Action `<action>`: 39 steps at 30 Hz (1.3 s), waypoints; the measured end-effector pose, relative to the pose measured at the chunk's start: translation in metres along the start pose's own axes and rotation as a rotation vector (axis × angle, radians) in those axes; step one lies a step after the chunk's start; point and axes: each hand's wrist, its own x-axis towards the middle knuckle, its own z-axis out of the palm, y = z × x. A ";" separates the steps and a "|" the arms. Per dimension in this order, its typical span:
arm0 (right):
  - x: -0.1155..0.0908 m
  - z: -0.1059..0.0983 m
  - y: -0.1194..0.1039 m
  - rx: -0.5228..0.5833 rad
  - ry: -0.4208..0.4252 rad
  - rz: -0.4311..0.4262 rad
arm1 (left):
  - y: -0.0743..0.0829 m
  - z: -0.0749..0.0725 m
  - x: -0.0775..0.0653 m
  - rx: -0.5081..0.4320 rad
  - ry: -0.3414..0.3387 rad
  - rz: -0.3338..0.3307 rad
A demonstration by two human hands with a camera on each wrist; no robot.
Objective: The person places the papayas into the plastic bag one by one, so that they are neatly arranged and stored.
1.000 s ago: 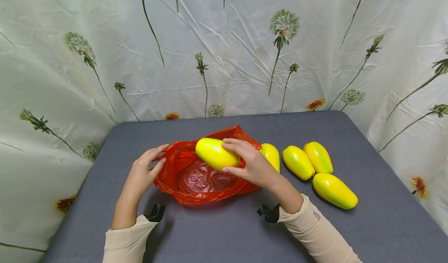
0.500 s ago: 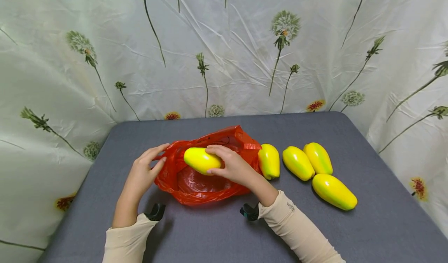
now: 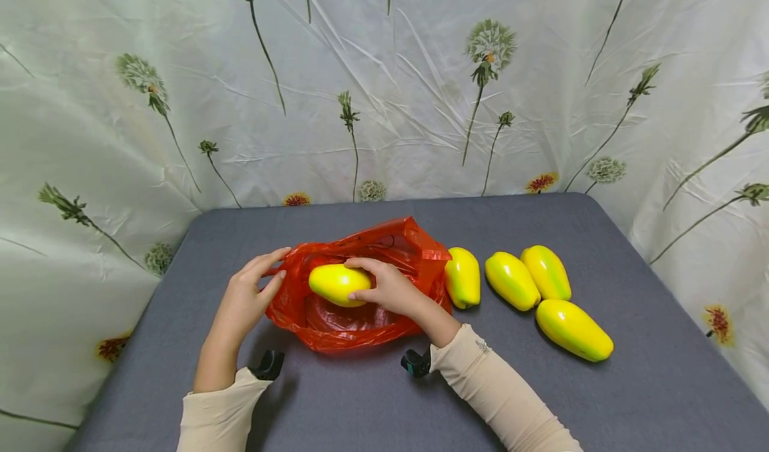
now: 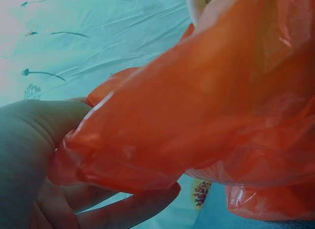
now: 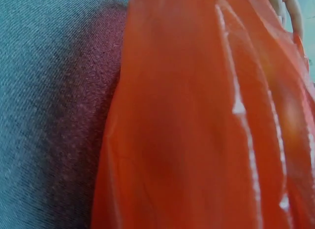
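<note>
Yellow fruit (image 3: 332,284) sits in the right hand (image 3: 389,288)'s grip within the red bag (image 3: 354,340), whose edge the left hand (image 3: 245,300) pinches.

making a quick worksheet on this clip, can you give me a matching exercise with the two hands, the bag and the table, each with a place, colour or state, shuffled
Column one
1. left hand
2. right hand
3. bag
4. table

Column two
a. grey, beneath everything else listed
b. holds a yellow fruit
c. red, with its mouth open
d. holds the left edge of something red

Right pairs
1-d, 2-b, 3-c, 4-a
</note>
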 end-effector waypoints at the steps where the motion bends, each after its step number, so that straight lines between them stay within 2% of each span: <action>1: 0.000 0.001 0.001 0.011 -0.002 0.006 | 0.000 0.000 0.000 0.000 0.004 0.002; 8: 0.002 0.009 0.007 0.072 -0.037 0.060 | -0.002 0.001 -0.001 -0.005 0.019 0.016; 17: 0.001 0.011 0.010 0.076 -0.047 0.085 | -0.001 0.002 -0.003 -0.004 0.029 0.018; 27: 0.000 0.008 0.007 0.121 -0.016 0.039 | -0.002 0.002 -0.003 -0.006 0.035 0.030; 39: -0.008 -0.002 -0.013 0.294 0.003 -0.080 | -0.001 0.004 -0.003 -0.012 0.031 0.019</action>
